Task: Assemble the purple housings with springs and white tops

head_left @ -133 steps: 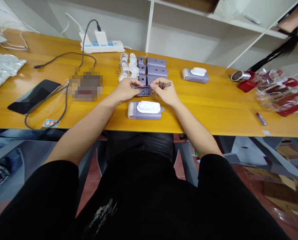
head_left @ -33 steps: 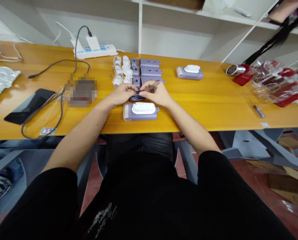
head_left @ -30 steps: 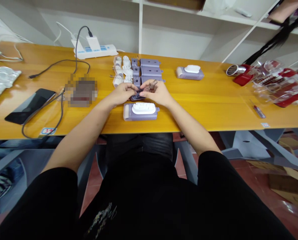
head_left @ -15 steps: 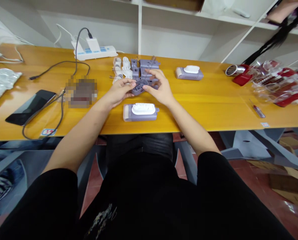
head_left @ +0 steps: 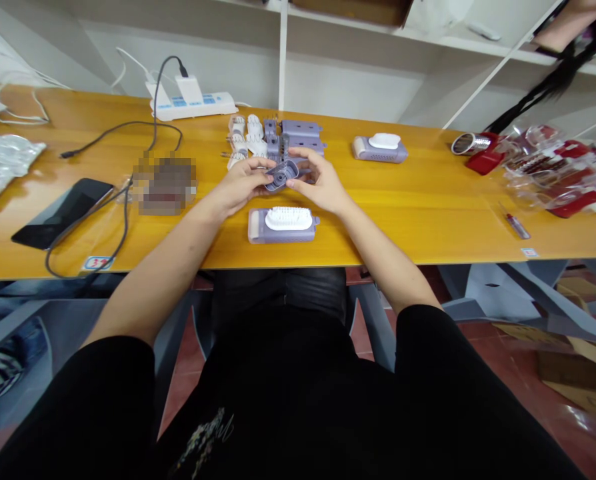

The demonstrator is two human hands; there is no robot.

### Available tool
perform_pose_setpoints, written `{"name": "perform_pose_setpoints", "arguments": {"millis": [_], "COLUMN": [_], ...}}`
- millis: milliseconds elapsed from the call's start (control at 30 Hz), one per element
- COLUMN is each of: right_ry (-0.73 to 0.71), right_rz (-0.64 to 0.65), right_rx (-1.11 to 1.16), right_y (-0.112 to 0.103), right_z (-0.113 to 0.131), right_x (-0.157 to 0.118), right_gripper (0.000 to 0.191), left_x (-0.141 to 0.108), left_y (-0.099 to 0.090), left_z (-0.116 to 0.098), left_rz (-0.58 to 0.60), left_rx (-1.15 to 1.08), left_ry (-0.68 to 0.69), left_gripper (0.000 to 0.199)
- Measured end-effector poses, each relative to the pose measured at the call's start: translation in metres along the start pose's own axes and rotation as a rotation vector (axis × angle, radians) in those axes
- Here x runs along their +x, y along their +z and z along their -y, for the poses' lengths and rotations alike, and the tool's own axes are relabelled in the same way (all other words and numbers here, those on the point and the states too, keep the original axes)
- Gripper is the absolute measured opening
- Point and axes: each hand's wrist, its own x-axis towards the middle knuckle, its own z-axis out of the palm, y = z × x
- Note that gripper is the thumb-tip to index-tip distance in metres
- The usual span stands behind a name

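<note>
Remotely, through the head view, I get white shelving (head_left: 358,87) spanning the background well beyond the bristle-topped lavender case (head_left: 289,235), with the yellow wooden tabletop (head_left: 408,213) spreading beneath and around that case. A white power strip (head_left: 193,107) lies beyond the case and to its left; a black smartphone (head_left: 63,213) lies well to its left. Both hands are just past the case: I have the left hand (head_left: 245,183) beyond its left end, thumb and fingers pinched on the near left edge of the purple-grey oval shell (head_left: 281,177). Beyond its right end, the right hand (head_left: 323,181) sets its thumb at the shell's right rim with the forefinger raised apart; I cannot tell whether its other fingers grip anything. Past the hands sit the lavender housings (head_left: 303,131) and white coil-wound parts (head_left: 255,135). Smaller again, the shell itself is directly beyond the case, between the hands, hollow side facing me. Smallest, a slim tube (head_left: 517,225) lies well right of the case.
</note>
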Motion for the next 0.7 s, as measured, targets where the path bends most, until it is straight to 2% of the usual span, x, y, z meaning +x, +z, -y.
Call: {"name": "perform_pose_setpoints", "arguments": {"millis": [467, 700], "right_ry": [-0.042, -0.054], "right_rz": [-0.003, -0.002], "right_rx": [0.041, 0.027], "right_y": [-0.002, -0.001], "right_z": [0.008, 0.01], "right_x": [-0.001, -0.002], "right_gripper": [0.1, 0.096], "left_x": [0.01, 0.006], "left_y": [-0.007, -0.005], "left_z": [0.011, 0.007], "left_rz": [0.027, 0.035], "left_rx": [0.073, 0.095], "left_ry": [0.08, 0.073], "left_gripper": [0.039, 0.046]}}
